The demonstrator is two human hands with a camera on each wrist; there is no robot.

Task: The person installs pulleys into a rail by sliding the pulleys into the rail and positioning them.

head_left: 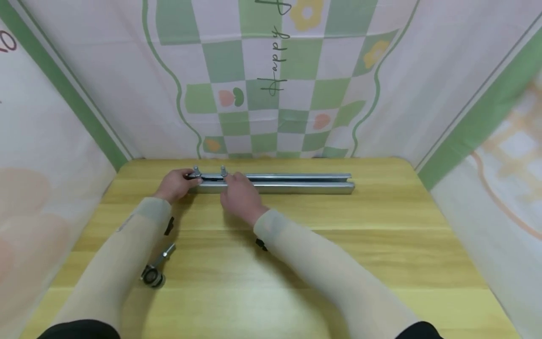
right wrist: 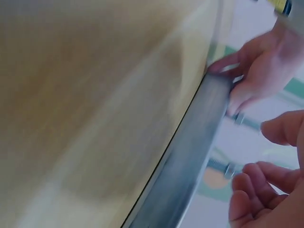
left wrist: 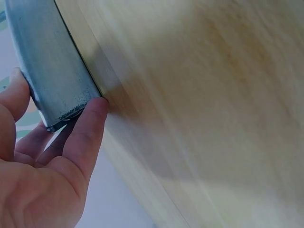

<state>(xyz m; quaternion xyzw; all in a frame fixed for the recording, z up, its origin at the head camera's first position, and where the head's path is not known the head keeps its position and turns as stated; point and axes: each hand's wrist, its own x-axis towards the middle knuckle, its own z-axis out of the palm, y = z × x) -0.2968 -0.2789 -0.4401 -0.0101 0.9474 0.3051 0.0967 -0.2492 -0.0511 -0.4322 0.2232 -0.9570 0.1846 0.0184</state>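
A long metal channel rail (head_left: 305,189) lies across the far part of the table, its slot running along the top. Two threaded bolts stand up from the slot: one bolt (head_left: 196,171) at the left end, another bolt (head_left: 223,171) a little further right. My left hand (head_left: 175,183) grips the rail's left end, thumb on one side and fingers around the end in the left wrist view. Close to the second bolt is my right hand (head_left: 243,197). In the right wrist view its thumb and loosely bent fingers are apart, with nothing between them, beside the bolt (right wrist: 223,167).
A roller with a threaded stem (head_left: 153,275) lies on the wooden table (head_left: 338,263) near my left forearm. Behind the table's far edge hangs a patterned cloth (head_left: 296,70), with more cloth at both sides.
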